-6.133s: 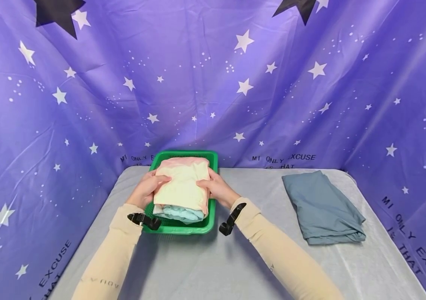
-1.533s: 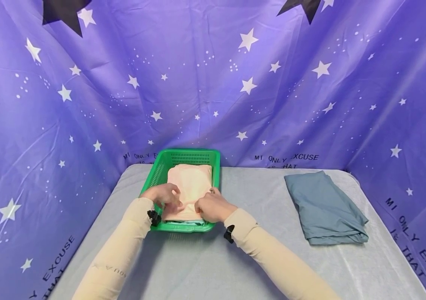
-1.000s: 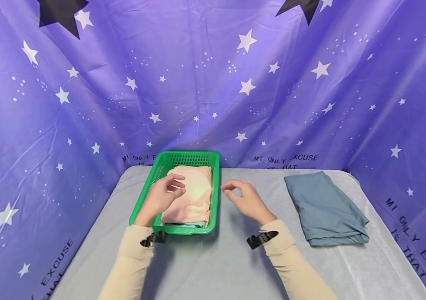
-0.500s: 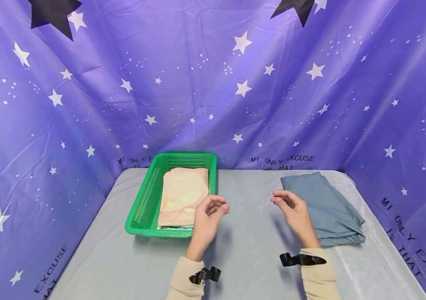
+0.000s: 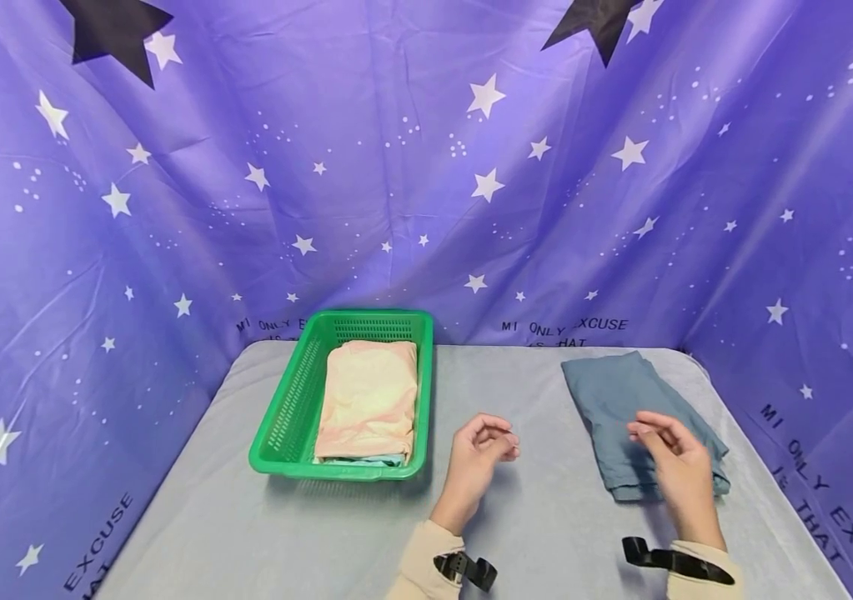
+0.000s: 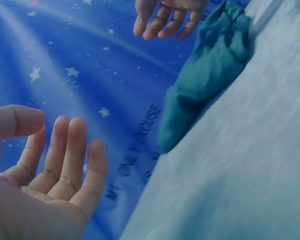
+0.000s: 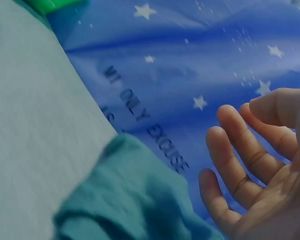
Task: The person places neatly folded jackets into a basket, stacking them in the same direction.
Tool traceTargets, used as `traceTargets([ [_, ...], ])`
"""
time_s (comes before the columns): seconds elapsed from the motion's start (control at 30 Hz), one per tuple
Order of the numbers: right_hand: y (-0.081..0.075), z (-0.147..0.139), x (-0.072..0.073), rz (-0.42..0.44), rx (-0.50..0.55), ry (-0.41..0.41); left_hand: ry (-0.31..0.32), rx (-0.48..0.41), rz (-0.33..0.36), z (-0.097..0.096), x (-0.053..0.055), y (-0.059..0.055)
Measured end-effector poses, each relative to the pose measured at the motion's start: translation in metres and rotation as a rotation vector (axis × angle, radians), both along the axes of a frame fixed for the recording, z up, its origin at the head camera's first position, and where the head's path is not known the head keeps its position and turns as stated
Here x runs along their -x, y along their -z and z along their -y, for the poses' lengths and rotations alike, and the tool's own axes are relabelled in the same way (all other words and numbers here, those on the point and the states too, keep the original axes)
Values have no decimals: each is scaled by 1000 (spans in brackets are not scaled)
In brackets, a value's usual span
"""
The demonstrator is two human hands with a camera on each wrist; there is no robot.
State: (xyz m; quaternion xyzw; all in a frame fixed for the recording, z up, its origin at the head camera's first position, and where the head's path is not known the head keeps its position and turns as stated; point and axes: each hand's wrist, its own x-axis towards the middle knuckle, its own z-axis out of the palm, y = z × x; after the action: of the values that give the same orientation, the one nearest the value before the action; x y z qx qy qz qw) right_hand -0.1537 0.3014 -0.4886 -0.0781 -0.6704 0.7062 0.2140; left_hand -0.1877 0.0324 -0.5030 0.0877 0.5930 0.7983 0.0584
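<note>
My left hand (image 5: pixel 474 467) hovers over the middle of the table, right of the basket, its fingers loosely bent and nothing between them. Above the folded blue-grey cloth (image 5: pixel 606 400) at the right is my right hand (image 5: pixel 681 475), also loosely curved and holding nothing. It hides part of that cloth in the head view. The right wrist view shows the same cloth (image 7: pixel 125 195) below the fingers, apart from them. On the left stands a green plastic basket (image 5: pixel 264 458), with a folded pale pink garment (image 5: pixel 369 392) lying inside on top of a light teal one (image 5: pixel 377 460).
A grey cloth covers the table (image 5: pixel 501 375). Purple curtains (image 5: pixel 396 167) with white stars hang behind and at both sides, close to the table's edges. Each wrist carries a black strap with a camera mount (image 5: pixel 464 569).
The pink and teal garments were set down in the basket and let go. Both hands then moved right, the right one reaching over the blue-grey cloth, which has stayed in place.
</note>
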Motion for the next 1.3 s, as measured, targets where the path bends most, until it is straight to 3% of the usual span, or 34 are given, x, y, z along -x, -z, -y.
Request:
traceTargets([
  [0.1,1,-10,-4,8,36,49,-5,-13,63,-13,1,6],
  [0.23,0,-19,-6,57,-1,143,9,-49,168,-29,2,11],
  [0.43,0,-33,-5,203,-235,288,9,-96,279,-55,4,17],
  [0.57,2,-46,-5,250,-319,338,-17,-92,330,-74,5,20],
  [0.7,3,-59,-6,288,-390,365,-51,-75,364,-92,8,20],
  [0.9,5,-71,-4,327,-407,381,-108,-67,409,-122,15,18],
  [1.0,8,-76,-2,375,-479,386,-129,-59,431,-137,16,17],
  [1.13,12,-83,0,427,-575,380,-102,-31,449,-148,15,18],
  [1.3,14,-91,6,463,-621,322,-59,0,445,-155,16,20],
])
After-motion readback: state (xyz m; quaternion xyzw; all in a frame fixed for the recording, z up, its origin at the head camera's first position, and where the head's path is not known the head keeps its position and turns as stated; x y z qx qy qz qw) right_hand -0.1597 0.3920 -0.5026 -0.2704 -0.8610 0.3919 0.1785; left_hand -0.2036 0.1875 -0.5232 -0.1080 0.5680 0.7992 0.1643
